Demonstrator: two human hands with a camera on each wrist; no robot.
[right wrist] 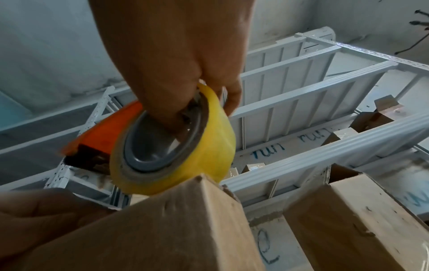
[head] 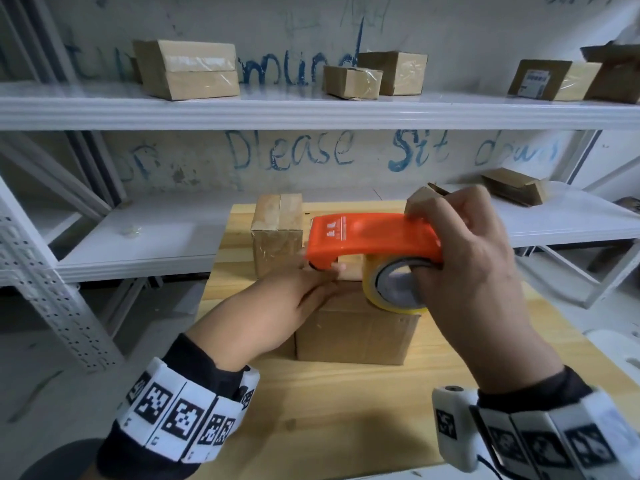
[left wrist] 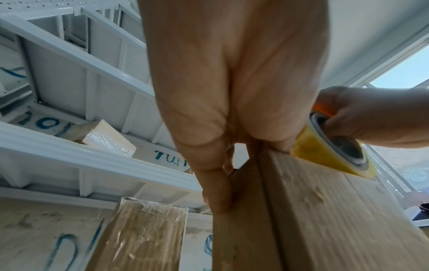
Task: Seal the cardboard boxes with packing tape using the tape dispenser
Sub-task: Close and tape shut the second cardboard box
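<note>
A brown cardboard box point(head: 356, 334) sits on the wooden table point(head: 332, 420). My right hand point(head: 471, 271) grips an orange tape dispenser point(head: 370, 237) with a yellow tape roll point(head: 391, 289), held over the box top. In the right wrist view the fingers go through the roll's grey core point(right wrist: 150, 152) just above a box corner point(right wrist: 202, 185). My left hand point(head: 277, 306) lies flat on the box top with straight fingers reaching under the dispenser's front end. In the left wrist view its fingers point(left wrist: 216, 183) press along the flap seam point(left wrist: 267, 201).
A taped box point(head: 277, 233) stands upright behind the dispenser, and an open-flapped box point(head: 426, 195) shows past my right hand. Several boxes line the upper white shelf point(head: 311, 109); a flattened carton point(head: 512, 185) lies on the lower shelf. Floor drops off left of the table.
</note>
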